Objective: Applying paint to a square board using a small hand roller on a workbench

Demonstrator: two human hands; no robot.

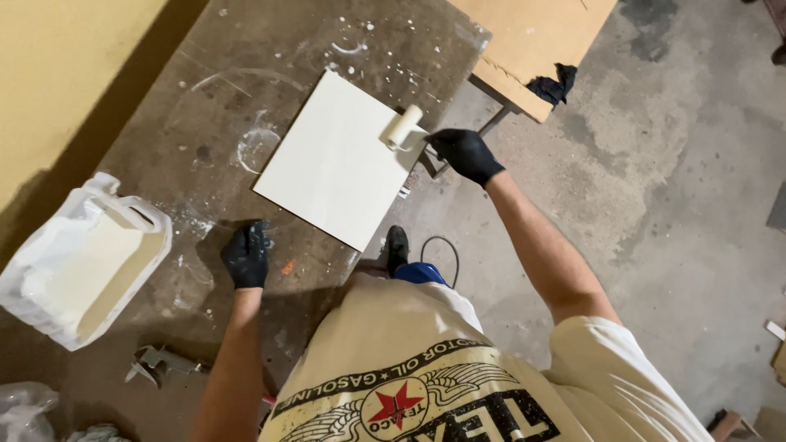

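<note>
Nearest the camera, a cream printed shirt (426,385) fills the lower frame, and both bare forearms are seen reaching away from it. Black gloves are worn on both hands. The left hand (246,255) is pressed on the dark, paint-spattered worktop (164,123) just beside the near left edge of the white square board (336,160); its fingers are curled loosely and nothing is grasped in them. The right hand (464,153) is clenched around the handle of a small paint roller (403,128), whose white sleeve is laid on the board's far right corner.

Rolling of the board's surface is judged to be the step in hand, at the end of a stroke by the edge. An even pass back across the board, with the roller kept flat, is judged to be called for.

At the left, a cut-open plastic jug (82,258) is laid on its side, and cream paint is held inside it.
</note>
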